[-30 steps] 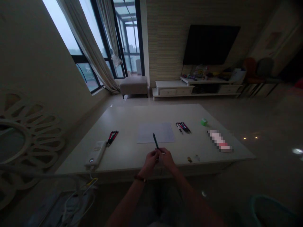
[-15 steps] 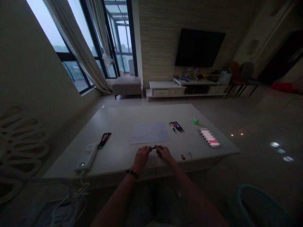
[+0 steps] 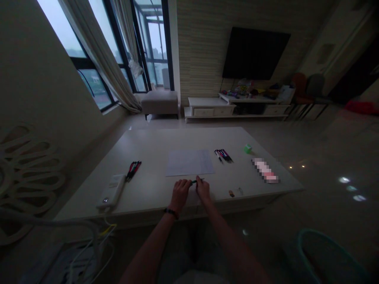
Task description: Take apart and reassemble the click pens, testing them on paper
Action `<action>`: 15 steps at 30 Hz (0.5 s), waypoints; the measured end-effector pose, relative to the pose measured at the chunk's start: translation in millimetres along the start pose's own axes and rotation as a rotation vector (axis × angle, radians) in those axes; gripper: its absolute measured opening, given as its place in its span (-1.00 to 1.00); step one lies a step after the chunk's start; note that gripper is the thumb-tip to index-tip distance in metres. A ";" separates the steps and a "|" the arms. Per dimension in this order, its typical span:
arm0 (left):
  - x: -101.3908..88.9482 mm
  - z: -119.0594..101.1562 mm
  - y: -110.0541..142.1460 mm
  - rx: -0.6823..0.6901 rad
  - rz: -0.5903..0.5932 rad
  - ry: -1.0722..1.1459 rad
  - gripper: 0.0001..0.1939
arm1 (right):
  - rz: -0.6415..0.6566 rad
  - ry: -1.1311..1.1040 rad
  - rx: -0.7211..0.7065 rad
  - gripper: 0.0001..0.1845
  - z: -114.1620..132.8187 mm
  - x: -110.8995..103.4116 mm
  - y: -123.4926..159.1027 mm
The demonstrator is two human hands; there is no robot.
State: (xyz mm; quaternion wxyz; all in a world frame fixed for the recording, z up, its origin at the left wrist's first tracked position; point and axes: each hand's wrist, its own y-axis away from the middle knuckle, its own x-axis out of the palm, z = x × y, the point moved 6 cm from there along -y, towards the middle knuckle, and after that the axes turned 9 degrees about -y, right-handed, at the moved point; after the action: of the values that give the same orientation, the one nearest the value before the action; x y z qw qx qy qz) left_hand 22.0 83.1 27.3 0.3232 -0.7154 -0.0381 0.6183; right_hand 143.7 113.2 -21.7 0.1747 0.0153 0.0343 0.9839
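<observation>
Both of my hands meet over the near edge of a white table (image 3: 154,142). My left hand (image 3: 180,192) and my right hand (image 3: 203,188) pinch the two ends of a dark green pen (image 3: 196,181), which lies almost level between them. Just beyond the pen a sheet of paper (image 3: 189,162) lies flat. A bunch of pens (image 3: 223,155) rests to the right of the sheet, and another bunch of red and dark pens (image 3: 133,169) lies to its left.
A white power strip (image 3: 111,191) with cables sits at the table's left front. A small green cube (image 3: 247,148), a blurred-out flat object (image 3: 265,170) and small bits (image 3: 231,193) lie at the right. Behind stand a TV (image 3: 255,52), a low cabinet (image 3: 210,110) and a stool (image 3: 160,102).
The pen stood upright in my hands a second ago; it has been tipped down to lie nearly level between both hands, low over the table.
</observation>
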 end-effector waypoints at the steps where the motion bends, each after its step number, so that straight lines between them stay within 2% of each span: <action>1: 1.0 -0.4 0.3 0.005 0.012 -0.007 -0.82 | -0.010 0.020 -0.022 -0.44 1.3 -0.2 -0.1; 6: 7.6 0.3 4.8 -0.019 0.073 -0.014 -0.81 | 0.044 0.077 -0.089 -0.47 6.8 3.1 -1.5; 11: 11.9 4.8 6.7 -0.093 0.088 0.056 -0.79 | 0.220 0.021 -0.062 -0.47 6.8 9.0 -2.0; 13: 9.8 4.5 4.7 -0.085 0.054 0.060 -0.80 | 0.220 -0.003 -0.051 -0.46 6.9 8.2 -1.9; 15: 6.2 3.5 2.6 -0.066 0.004 0.042 -0.81 | 0.161 -0.004 -0.056 -0.45 7.1 5.3 -1.6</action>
State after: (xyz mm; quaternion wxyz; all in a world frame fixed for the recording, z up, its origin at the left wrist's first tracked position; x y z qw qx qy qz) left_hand 19.4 85.2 20.5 0.2990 -0.7385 -0.0506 0.6022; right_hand 139.6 117.0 -14.7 0.0955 0.0148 0.0049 0.9953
